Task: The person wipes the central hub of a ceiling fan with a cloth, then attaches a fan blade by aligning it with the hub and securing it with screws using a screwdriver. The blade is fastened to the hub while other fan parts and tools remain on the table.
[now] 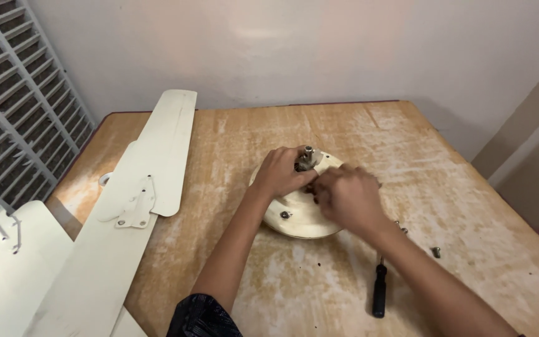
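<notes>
We see a round cream fan motor housing [297,212] lying flat near the middle of the wooden desk [469,206], its short metal shaft [308,150] pointing up. Left hand [280,172] rests on the housing's top beside the shaft, fingers curled; what they pinch is hidden. Right hand [347,198] hovers over the housing's right side, blurred, fingers bunched together; we cannot tell what it grips. A black-handled screwdriver [379,289] lies near the right forearm, with loose screws [435,252] just beyond it. Cream fan blades [157,162] lie along the desk's left side.
</notes>
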